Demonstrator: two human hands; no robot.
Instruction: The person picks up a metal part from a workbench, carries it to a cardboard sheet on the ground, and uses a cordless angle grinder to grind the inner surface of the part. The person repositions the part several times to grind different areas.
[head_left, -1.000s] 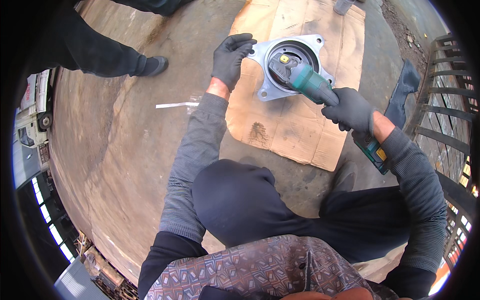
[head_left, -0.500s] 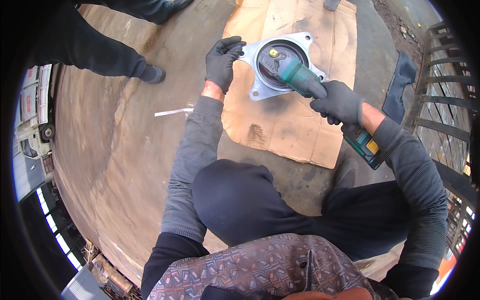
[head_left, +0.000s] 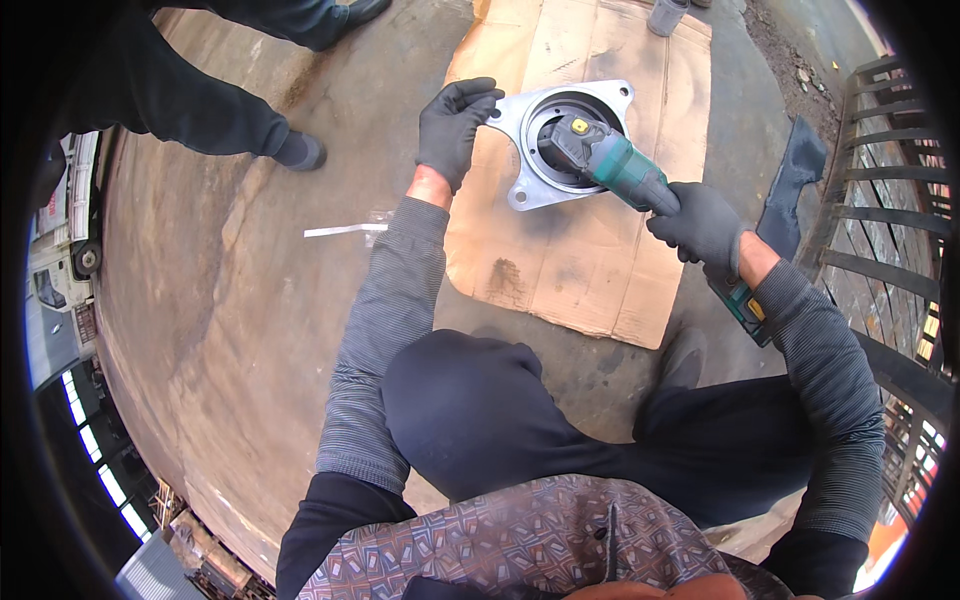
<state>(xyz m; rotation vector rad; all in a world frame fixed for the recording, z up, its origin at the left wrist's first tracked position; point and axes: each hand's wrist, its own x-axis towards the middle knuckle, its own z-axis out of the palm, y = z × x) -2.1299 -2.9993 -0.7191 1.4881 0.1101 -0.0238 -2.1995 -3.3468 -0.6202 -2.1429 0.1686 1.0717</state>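
Observation:
A silver-grey metal flange [head_left: 540,183] with a round hollow centre and drilled lugs lies on a sheet of cardboard. My left hand [head_left: 448,132], in a dark glove, pinches the flange's left lug between thumb and fingers. Wrapped around the body of a green and black cordless angle grinder [head_left: 628,172] is my gloved right hand [head_left: 703,225]. The grinder's head reaches into the flange's round recess and covers part of its inner wall. Its disc is mostly hidden beneath the head, so contact with the metal cannot be made out.
Under the flange is the brown cardboard [head_left: 590,275], stained in places. A grey cylinder [head_left: 666,16] stands at its far edge. Another person's leg [head_left: 200,105] is at the far left. Dark slatted metalwork [head_left: 890,215] and a dark flat scrap [head_left: 795,185] lie to the right.
The grinder's head has shifted right and slightly nearer within the recess, uncovering more of the inner left side. My right hand moved with it; my left hand keeps the same lug.

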